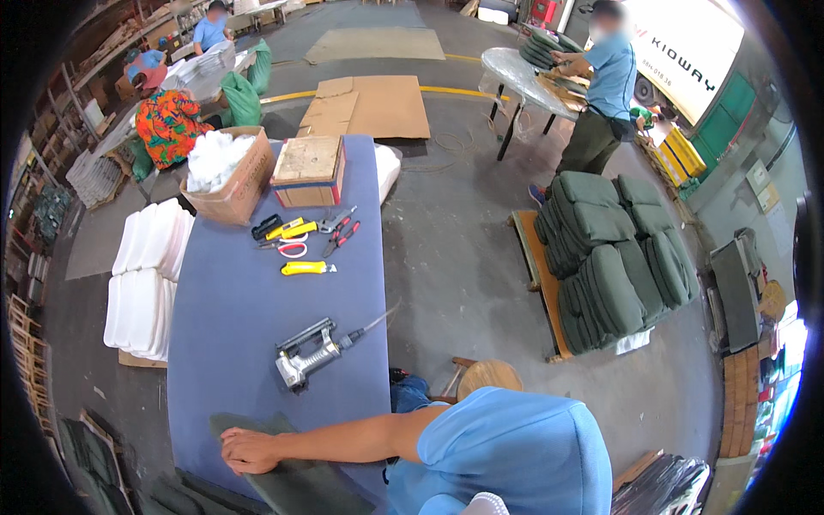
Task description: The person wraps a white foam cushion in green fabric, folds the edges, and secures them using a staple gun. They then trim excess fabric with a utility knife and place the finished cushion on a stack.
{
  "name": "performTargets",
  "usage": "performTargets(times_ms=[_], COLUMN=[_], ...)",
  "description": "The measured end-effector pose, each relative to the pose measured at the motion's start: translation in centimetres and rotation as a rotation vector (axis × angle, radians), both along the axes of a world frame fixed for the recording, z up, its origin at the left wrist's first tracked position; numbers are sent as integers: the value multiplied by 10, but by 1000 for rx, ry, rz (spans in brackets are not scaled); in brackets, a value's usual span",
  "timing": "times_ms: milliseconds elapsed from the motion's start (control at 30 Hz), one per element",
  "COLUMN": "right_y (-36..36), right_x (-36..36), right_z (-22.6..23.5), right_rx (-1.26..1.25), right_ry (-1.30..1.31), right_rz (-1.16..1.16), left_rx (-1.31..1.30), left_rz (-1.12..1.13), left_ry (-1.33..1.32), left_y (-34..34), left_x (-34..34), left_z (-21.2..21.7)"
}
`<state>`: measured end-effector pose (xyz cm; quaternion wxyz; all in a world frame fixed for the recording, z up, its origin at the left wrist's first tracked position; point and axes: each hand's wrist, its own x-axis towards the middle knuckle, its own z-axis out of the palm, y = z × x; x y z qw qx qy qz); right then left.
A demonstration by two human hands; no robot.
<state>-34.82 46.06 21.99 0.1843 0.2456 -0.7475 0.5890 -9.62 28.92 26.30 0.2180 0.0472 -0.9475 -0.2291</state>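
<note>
My right hand [250, 451] rests on a dark green fabric piece [309, 481] at the near end of the blue-covered table [249, 318]. Its fingers are bent and pressed together on the fabric near the piece's left end. The arm reaches in from the right, out of a light blue sleeve. My left hand is outside the view. Beyond the hand lies a metal air staple gun [300, 362] with a hose fitting. Farther up the table are a yellow utility knife [305, 268], red-handled pliers [342, 238] and scissors [293, 249].
A wooden box [307, 170] and a carton of white stuffing [225, 176] stand at the table's far end. White pads [142, 283] are stacked left. Green cushions [601, 257] fill a pallet right, near a round stool [489, 378]. Another person [601, 94] works beyond.
</note>
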Motion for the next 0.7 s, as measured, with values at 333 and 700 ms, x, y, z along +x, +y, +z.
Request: performTargets(times_ms=[333,700], right_y=[-46,175], right_x=[47,113], right_z=[-37,-128], right_rx=[121,688], right_ry=[85,-387], right_rz=[-45,-732], left_rx=[77,51], left_rz=[-275,-301], left_ry=[-629,-615], left_y=[1,38], left_x=[-14,-102], left_z=[21,46])
